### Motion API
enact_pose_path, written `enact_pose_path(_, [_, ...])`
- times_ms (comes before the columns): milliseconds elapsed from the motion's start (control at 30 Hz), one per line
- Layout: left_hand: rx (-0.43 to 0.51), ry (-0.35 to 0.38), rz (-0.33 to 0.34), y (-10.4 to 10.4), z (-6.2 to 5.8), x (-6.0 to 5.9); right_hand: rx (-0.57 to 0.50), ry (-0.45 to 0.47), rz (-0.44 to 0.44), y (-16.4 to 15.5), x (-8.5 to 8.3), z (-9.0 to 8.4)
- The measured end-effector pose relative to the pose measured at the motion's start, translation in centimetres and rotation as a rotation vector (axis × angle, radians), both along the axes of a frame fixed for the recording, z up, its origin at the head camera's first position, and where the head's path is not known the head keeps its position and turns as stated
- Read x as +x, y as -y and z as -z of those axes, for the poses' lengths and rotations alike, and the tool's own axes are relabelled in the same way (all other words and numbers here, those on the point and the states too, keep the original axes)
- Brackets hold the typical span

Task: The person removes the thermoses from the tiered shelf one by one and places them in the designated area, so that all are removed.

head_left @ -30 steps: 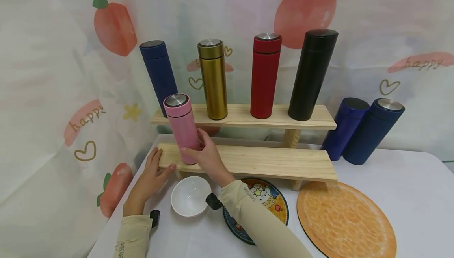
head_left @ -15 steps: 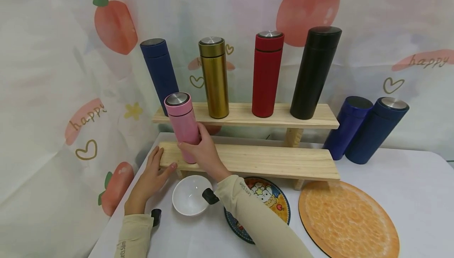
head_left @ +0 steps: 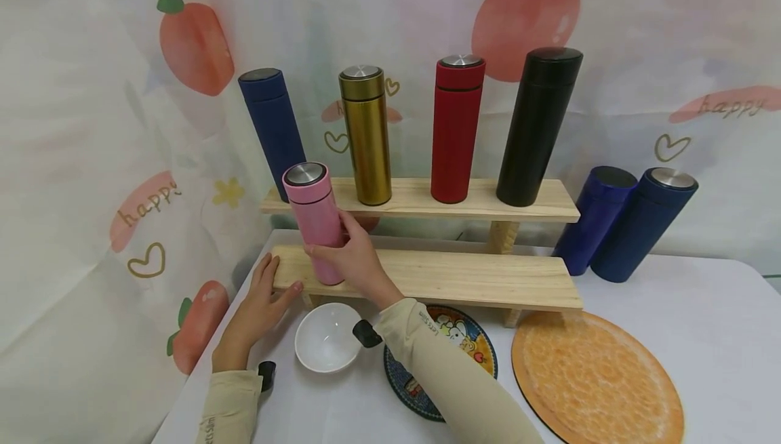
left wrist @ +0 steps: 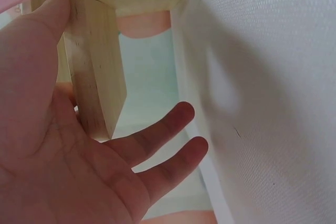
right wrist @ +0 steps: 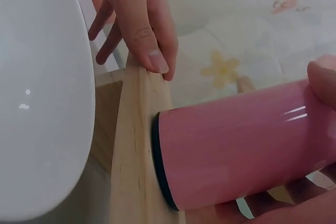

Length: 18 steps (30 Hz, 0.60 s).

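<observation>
- Leftmost, the left hand (head_left: 259, 305) is laid against the left end of the lower shelf (head_left: 464, 278), its fingers (left wrist: 173, 124) straight and spread; in the right wrist view its thumb is seen pressed on the shelf's front edge.
- Just right of it, the pink flask (head_left: 314, 220) is held upright on the left end of the lower shelf, its base seen on the wood in the right wrist view.
- Its lower part is gripped by the right hand (head_left: 354, 264), whose fingers are curled round the body.
- Below, on the bench (head_left: 720, 335), a white bowl (head_left: 326, 339) is seen just in front of the shelf, with a patterned plate (head_left: 472, 356) beside it and an orange round mat (head_left: 594, 379) further right.
- On the upper shelf (head_left: 421, 200) four flasks are stood: navy (head_left: 271, 125), gold (head_left: 366, 135), red (head_left: 454, 129), black (head_left: 537, 125).
- Farthest right, two blue flasks (head_left: 622, 224) are stood on the bench beside the shelves.
</observation>
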<state>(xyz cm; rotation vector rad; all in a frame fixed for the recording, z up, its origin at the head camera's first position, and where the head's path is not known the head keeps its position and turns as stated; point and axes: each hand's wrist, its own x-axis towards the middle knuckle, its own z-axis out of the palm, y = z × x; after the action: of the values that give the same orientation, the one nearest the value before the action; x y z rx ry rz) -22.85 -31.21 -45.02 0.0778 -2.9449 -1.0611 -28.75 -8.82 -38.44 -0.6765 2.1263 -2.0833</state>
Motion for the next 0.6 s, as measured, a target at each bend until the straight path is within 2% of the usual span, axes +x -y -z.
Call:
enact_pose_path(333, [0.001,-0.002,-0.002,-0.1,0.0,0.4,0.043,-0.020,0.027,-1.6,0.4,-0.2])
enact_pose_path(600, [0.001,-0.017,0.002,-0.1,-0.1,0.2,0.028,-0.035,0.049,-3.7,1.2,-0.6])
